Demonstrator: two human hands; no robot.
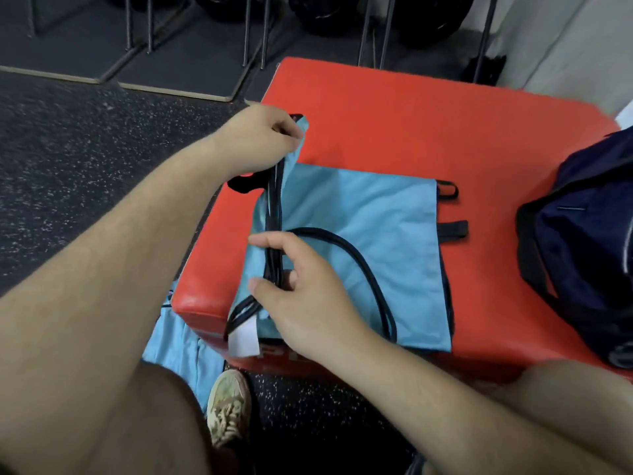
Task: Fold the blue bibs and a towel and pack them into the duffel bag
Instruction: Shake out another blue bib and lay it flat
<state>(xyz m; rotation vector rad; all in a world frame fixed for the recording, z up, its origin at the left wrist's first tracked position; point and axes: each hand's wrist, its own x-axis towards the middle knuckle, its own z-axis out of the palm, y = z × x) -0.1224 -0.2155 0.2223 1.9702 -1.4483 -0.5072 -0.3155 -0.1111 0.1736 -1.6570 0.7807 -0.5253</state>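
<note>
A light-blue fabric bib with dark trim (pixel 370 241) lies spread on a red padded vinyl block (pixel 428 132) that serves as the table, its left edge bunched together and lifted. The left hand (pixel 263 135) is closed around the far end of that gathered edge, pinching the blue cloth and its dark binding near the block's far-left side. The right hand (pixel 298 289) grips the same gathered edge nearer the person, thumb and fingers curled round the bundle of black binding straps (pixel 274 214). A loop of black cord (pixel 363 265) curves across the flat part of the bib. A white label (pixel 244 341) hangs off the block's near edge. Two short black tabs (pixel 454 229) stick out from the bib's far-right side.

The dark navy duffel bag (pixel 589 234) sits on the right end of the block, apart from the bib. More light-blue cloth (pixel 181 341) lies on the speckled dark floor (pixel 85 159) beside a pale sneaker (pixel 227 406).
</note>
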